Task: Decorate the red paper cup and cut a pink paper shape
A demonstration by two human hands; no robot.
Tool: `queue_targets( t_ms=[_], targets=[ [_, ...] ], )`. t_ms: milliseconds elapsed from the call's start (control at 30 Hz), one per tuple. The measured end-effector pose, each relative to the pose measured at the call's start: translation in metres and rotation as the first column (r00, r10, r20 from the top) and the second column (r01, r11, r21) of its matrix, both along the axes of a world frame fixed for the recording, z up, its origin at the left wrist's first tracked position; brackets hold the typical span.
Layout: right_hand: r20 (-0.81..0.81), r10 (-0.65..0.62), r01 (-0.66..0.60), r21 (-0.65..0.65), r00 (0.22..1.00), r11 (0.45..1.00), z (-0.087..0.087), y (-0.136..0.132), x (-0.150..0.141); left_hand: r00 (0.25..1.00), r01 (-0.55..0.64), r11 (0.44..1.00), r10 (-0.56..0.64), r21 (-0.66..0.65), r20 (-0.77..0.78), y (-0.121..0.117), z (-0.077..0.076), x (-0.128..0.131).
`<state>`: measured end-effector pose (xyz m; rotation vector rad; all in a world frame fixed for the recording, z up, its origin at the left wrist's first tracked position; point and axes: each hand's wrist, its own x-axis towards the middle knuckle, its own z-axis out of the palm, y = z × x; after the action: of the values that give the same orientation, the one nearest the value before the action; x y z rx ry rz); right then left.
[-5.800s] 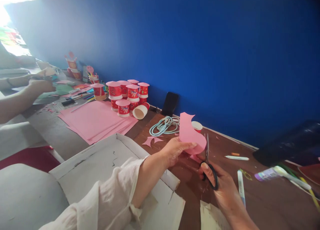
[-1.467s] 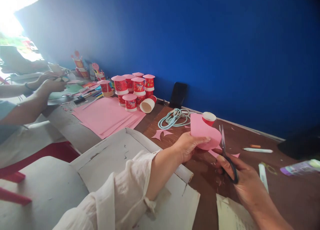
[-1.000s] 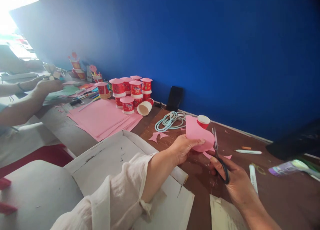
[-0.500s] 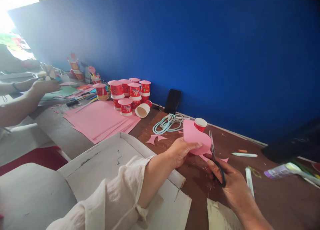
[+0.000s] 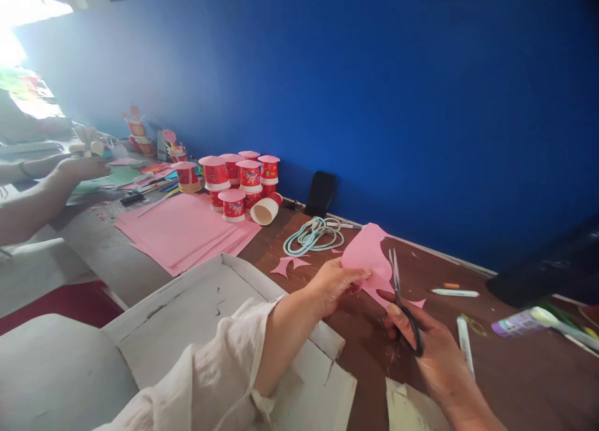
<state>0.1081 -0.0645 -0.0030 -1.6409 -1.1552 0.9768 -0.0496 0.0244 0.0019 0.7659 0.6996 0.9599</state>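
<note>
My left hand (image 5: pixel 333 284) pinches a piece of pink paper (image 5: pixel 367 256) above the brown table, thumb on top. My right hand (image 5: pixel 428 343) grips black-handled scissors (image 5: pixel 401 300), whose blades point up at the paper's right edge. Small pink offcuts (image 5: pixel 287 264) lie on the table to the left of the paper. A white sleeve covers my left forearm.
A white cardboard box lid (image 5: pixel 224 312) lies under my left arm. Pink paper sheets (image 5: pixel 180 228), stacked red cups (image 5: pixel 238 178), a coiled pale cable (image 5: pixel 312 234), a black phone (image 5: pixel 319 194) and pens (image 5: pixel 464 340) lie about. Another person's arms (image 5: pixel 42 188) work at far left.
The pink paper has turned in my left hand and now hides the small red cup behind it. The scissors stay at its right edge.
</note>
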Motion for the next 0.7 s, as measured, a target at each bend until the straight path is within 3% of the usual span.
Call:
queue_targets(
  t_ms=[333,700],
  targets=[
    [0.083,-0.009,0.006,0.034,0.996,0.999,0.0016,-0.0009,-0.0014,1.000,0.015,1.000,-0.015,0.020,-0.018,-0.0026,0.0018,-0.0009],
    [-0.010,-0.027,0.027,0.024,1.000,0.999,-0.0014,0.0006,-0.0018,1.000,0.008,1.000,-0.007,0.022,-0.029,-0.0038,0.0018,-0.0016]
  ],
)
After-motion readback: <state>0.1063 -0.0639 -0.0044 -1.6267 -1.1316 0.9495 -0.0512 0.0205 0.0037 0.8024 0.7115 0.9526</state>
